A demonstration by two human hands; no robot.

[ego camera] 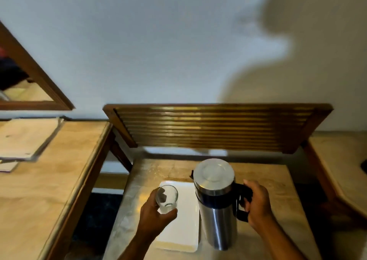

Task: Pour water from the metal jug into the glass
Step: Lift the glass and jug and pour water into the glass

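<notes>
A tall metal jug (217, 206) with a flat lid and a black handle stands upright on the small table, just right of a white tray (184, 238). My right hand (258, 206) is wrapped around the jug's black handle. My left hand (154, 218) grips a clear glass (166, 197) over the tray's left part. The glass leans slightly and looks empty apart from a dark reflection inside. I cannot tell whether the glass touches the tray.
The small marble-topped table (278, 196) has a slatted wooden panel (218, 128) leaning at its back. A larger table (49, 180) with a stack of papers (25, 138) stands on the left. Another surface edge (341, 170) lies to the right. A framed mirror (35, 74) hangs upper left.
</notes>
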